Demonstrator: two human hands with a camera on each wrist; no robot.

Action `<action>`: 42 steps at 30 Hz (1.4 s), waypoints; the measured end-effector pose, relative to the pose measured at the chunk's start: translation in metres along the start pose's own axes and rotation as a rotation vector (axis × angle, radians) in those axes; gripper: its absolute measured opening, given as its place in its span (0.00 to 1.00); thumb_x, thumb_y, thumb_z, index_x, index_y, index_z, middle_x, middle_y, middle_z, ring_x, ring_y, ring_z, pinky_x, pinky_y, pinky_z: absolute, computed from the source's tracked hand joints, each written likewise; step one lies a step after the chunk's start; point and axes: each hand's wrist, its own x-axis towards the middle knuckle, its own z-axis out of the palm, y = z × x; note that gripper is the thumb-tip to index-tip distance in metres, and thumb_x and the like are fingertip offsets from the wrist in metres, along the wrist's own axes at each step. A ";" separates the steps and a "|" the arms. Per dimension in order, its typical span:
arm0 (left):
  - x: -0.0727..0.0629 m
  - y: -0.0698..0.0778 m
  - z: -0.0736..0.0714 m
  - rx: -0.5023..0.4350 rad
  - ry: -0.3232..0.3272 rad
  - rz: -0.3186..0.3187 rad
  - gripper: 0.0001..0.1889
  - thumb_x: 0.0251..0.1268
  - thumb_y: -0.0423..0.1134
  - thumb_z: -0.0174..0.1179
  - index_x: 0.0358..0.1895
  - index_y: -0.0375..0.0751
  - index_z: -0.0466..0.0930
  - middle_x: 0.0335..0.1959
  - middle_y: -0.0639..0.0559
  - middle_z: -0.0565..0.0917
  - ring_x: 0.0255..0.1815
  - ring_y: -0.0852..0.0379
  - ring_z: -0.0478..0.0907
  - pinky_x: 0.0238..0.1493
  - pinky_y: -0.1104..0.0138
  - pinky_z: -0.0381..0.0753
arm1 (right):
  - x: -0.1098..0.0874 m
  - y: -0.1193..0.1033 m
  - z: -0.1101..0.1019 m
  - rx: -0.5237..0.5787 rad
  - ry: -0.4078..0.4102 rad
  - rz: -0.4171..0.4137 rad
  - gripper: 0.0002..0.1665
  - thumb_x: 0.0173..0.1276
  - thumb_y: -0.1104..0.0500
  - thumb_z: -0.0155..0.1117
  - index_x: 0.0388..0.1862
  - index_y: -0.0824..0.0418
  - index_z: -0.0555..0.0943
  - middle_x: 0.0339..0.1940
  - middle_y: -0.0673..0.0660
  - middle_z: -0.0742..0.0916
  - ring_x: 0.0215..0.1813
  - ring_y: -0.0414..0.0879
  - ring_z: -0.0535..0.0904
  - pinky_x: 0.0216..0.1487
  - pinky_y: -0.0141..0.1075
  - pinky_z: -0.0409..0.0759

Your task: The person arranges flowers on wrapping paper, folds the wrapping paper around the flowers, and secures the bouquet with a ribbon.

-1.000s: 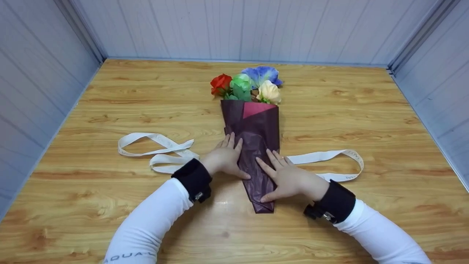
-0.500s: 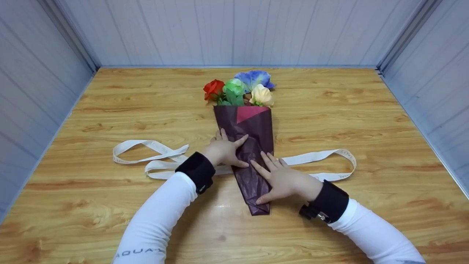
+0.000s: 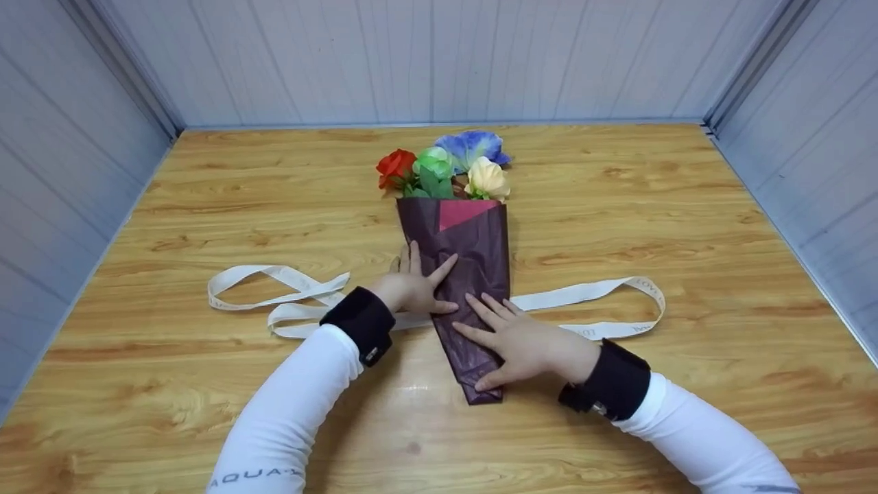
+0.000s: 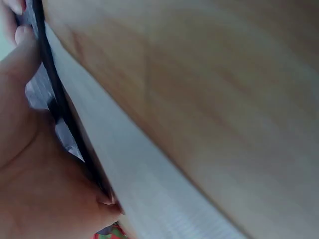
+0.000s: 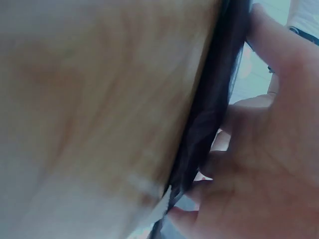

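Near the middle of the wooden table [image 3: 206, 398], a dark paper-wrapped bouquet [image 3: 475, 269] lies with its blooms [image 3: 437, 163] toward the far wall [image 3: 432, 62], white ribbon [image 3: 576, 295] showing on both sides. Spread wide, the left hand [image 3: 411, 288] touches its left side, the right hand [image 3: 531, 342] its lower part.

Ribbon [image 3: 562, 296] partly invisible beneath wrapper [image 3: 478, 273]
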 end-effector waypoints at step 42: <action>-0.116 -0.099 0.007 -0.512 0.035 0.610 0.11 0.65 0.34 0.57 0.25 0.30 0.76 0.18 0.65 0.68 0.20 0.71 0.62 0.24 0.76 0.62 | 0.001 -0.003 0.001 0.023 -0.023 0.038 0.54 0.59 0.33 0.61 0.77 0.50 0.51 0.78 0.63 0.41 0.77 0.62 0.35 0.74 0.56 0.40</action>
